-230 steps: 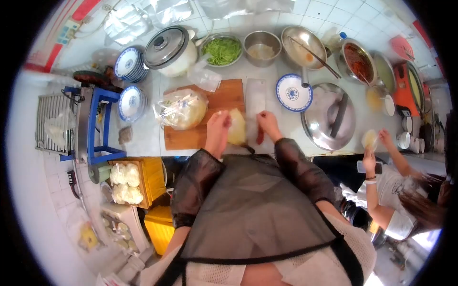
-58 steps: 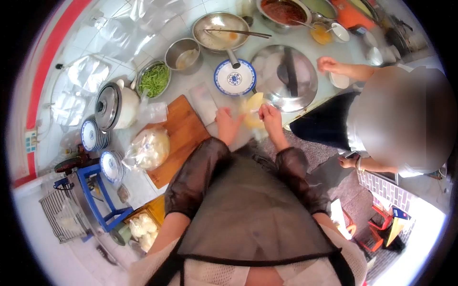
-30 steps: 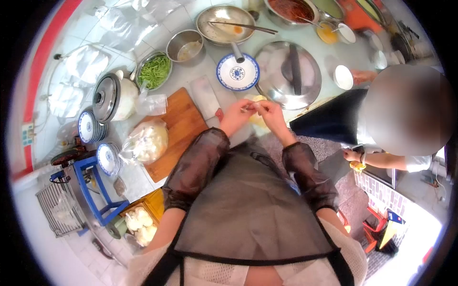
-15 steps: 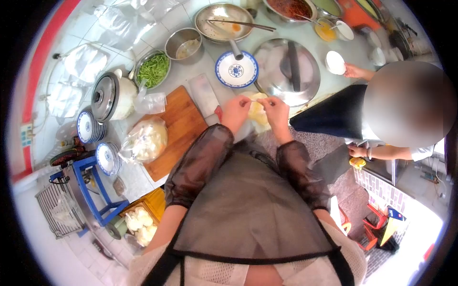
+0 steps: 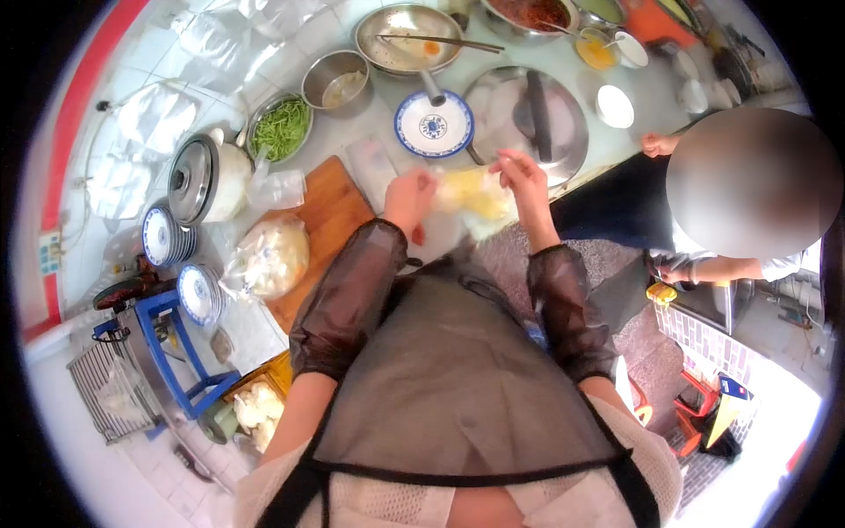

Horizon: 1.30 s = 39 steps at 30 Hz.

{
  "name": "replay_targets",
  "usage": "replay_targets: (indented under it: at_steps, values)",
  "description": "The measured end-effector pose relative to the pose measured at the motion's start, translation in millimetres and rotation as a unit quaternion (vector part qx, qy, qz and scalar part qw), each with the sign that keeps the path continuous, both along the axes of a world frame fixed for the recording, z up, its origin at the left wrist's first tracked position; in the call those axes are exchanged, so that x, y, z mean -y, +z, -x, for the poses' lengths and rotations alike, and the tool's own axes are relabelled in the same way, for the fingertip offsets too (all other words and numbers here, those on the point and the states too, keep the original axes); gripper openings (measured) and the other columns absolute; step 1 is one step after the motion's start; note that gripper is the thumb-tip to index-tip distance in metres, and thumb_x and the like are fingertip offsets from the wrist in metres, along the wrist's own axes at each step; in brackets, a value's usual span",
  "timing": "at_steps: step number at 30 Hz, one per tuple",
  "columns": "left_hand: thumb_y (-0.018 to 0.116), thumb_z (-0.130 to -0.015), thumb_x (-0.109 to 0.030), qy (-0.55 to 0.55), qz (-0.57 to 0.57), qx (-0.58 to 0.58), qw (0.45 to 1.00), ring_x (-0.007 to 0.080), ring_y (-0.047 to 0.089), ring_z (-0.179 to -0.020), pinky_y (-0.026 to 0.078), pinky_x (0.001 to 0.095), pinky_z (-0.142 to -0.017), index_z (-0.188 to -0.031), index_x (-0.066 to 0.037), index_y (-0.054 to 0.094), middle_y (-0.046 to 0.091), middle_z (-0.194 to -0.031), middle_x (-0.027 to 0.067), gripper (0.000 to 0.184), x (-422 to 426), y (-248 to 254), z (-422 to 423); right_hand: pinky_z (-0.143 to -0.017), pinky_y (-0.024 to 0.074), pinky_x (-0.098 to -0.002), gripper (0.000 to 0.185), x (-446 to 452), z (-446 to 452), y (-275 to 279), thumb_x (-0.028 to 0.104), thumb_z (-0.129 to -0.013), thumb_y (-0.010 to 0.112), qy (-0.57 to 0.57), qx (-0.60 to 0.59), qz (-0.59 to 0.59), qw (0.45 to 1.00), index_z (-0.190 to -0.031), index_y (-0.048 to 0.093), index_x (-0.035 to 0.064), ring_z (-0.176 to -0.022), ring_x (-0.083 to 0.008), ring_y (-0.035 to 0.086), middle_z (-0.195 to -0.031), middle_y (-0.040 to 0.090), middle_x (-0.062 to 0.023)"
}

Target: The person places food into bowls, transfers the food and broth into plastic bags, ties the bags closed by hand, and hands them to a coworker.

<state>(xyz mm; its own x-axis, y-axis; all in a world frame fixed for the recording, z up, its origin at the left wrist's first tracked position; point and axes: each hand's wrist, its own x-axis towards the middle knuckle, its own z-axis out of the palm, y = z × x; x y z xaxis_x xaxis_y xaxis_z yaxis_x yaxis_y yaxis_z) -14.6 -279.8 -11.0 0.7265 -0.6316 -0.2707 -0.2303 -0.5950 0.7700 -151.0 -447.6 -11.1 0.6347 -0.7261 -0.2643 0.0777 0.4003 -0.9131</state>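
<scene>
Between my two hands hangs a clear plastic bag [image 5: 475, 192] with something yellow in it, its exact contents blurred. My left hand [image 5: 410, 197] has closed fingers pinching the bag's left upper corner. On the opposite side, the fingers of my right hand [image 5: 525, 180] pinch its right upper corner. Just beyond the bag lies a white plate with a blue rim [image 5: 434, 125]. A large metal lid with a dark handle [image 5: 568, 123] covers the counter behind my right hand. To the left of my left hand is a wide-bladed cleaver [image 5: 368, 165].
A wooden cutting board [image 5: 330, 207] lies left, with a filled plastic bag of pale food [image 5: 268, 255] on it. Further back are a bowl of cut greens [image 5: 282, 128], a steel pot [image 5: 337, 81] and a frying pan [image 5: 409, 40]. A co-worker's hand [image 5: 658, 145] is near a white bowl [image 5: 614, 106].
My hands have moved apart, stretching the bag wider between them. The co-worker's hand has let go of the white bowl and drawn back from it.
</scene>
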Motion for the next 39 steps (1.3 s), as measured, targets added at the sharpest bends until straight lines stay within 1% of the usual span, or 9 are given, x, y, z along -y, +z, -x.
replay_targets:
  at_steps: [4, 6, 14, 20, 24, 27, 30, 36, 39]
  values:
    - [0.066, -0.082, -0.018, 0.008, 0.176, -0.044, 0.983, 0.0110, 0.054, -0.066, 0.044, 0.0247, -0.062, -0.089, 0.000, 0.062, 0.061, -0.077, 0.0038, 0.020, 12.0, -29.3, -2.8, -0.057, 0.0411, -0.0210, 0.023, -19.0, -7.5, -7.6, 0.012, -0.080, 0.065, 0.100, -0.137, 0.160, 0.973, -0.101, 0.064, 0.0020, -0.062, -0.0077, 0.052, -0.078, 0.065, -0.0047]
    - [0.068, -0.081, -0.018, 0.039, 0.216, -0.211, 0.953, 0.0096, 0.055, -0.069, 0.044, 0.0233, -0.064, -0.087, -0.001, 0.062, 0.062, -0.079, 0.0020, 0.020, 23.3, -18.2, 2.2, -0.058, 0.0431, -0.0234, 0.026, -26.7, -19.3, -5.9, 0.016, -0.078, 0.068, 0.169, -0.147, 0.233, 0.946, -0.099, 0.065, 0.0011, -0.063, -0.0102, 0.054, -0.073, 0.064, -0.0043]
    - [0.069, -0.080, -0.016, 0.021, 0.177, -0.226, 0.958, 0.0100, 0.055, -0.072, 0.044, 0.0237, -0.066, -0.092, -0.002, 0.059, 0.061, -0.082, 0.0020, 0.021, 17.9, -19.8, -2.0, -0.055, 0.0409, -0.0280, 0.019, -14.2, -20.4, -29.2, 0.017, -0.077, 0.069, 0.114, -0.211, 0.275, 0.931, -0.083, 0.065, -0.0008, -0.059, -0.0121, 0.050, -0.067, 0.059, -0.0039]
    - [0.058, -0.083, -0.007, -0.004, 0.220, -0.333, 0.917, 0.0112, 0.055, -0.075, 0.045, 0.0275, -0.078, -0.108, -0.003, 0.048, 0.061, -0.090, 0.0069, 0.027, 15.1, -11.4, -18.0, -0.062, 0.0417, -0.0217, 0.025, 0.1, -4.0, 1.7, 0.013, -0.083, 0.063, 0.086, -0.053, 0.021, 0.995, -0.103, 0.058, -0.0003, -0.063, -0.0092, 0.049, -0.080, 0.064, -0.0063]
    - [0.055, -0.084, -0.006, 0.013, 0.271, -0.466, 0.842, 0.0157, 0.058, -0.084, 0.046, 0.0311, -0.086, -0.115, -0.002, 0.044, 0.062, -0.104, 0.0143, 0.033, 8.8, -8.7, -18.6, -0.072, 0.0457, -0.0274, 0.036, 13.8, 19.2, 6.1, 0.029, -0.095, 0.050, 0.082, 0.018, -0.074, 0.994, -0.116, 0.049, -0.0010, -0.071, -0.0130, 0.052, -0.099, 0.062, -0.0162]
    - [0.054, -0.084, -0.005, 0.060, 0.293, -0.516, 0.803, 0.0188, 0.060, -0.088, 0.047, 0.0322, -0.088, -0.119, -0.001, 0.042, 0.061, -0.108, 0.0172, 0.037, 15.8, 14.2, -0.4, -0.093, 0.0428, -0.0368, 0.054, 10.4, 22.7, 18.7, 0.046, -0.097, 0.034, 0.085, 0.049, -0.136, 0.986, -0.124, 0.040, -0.0007, -0.102, -0.0261, 0.056, -0.114, 0.056, -0.0216]
    - [0.052, -0.083, -0.001, 0.025, 0.289, -0.408, 0.866, 0.0169, 0.059, -0.091, 0.047, 0.0286, -0.075, -0.117, -0.001, 0.044, 0.062, -0.098, 0.0130, 0.035, 36.5, 5.2, 15.1, -0.099, 0.0379, -0.0378, 0.058, -19.3, 11.6, 43.0, 0.048, -0.097, 0.032, 0.132, 0.080, -0.145, 0.977, -0.129, 0.037, -0.0002, -0.112, -0.0265, 0.052, -0.117, 0.055, -0.0212]
    - [0.051, -0.082, 0.007, 0.049, 0.339, -0.120, 0.932, 0.0131, 0.057, -0.081, 0.044, 0.0247, -0.067, -0.111, -0.001, 0.045, 0.058, -0.086, 0.0064, 0.030, 14.7, 78.3, 30.3, -0.107, 0.0249, -0.0376, 0.056, -78.6, 3.4, 125.7, 0.037, -0.100, 0.030, 0.193, 0.027, 0.212, 0.958, -0.141, 0.023, -0.0002, -0.125, -0.0278, 0.041, -0.133, 0.046, -0.0177]
    - [0.051, -0.083, 0.005, 0.013, 0.386, -0.158, 0.909, 0.0128, 0.055, -0.079, 0.044, 0.0248, -0.067, -0.113, -0.003, 0.043, 0.057, -0.090, 0.0079, 0.032, 5.9, 106.9, 19.6, -0.105, 0.0274, -0.0385, 0.054, -80.0, -4.3, 144.2, 0.030, -0.097, 0.035, 0.219, -0.057, 0.576, 0.785, -0.141, 0.025, -0.0004, -0.122, -0.0369, 0.043, -0.130, 0.045, -0.0247]
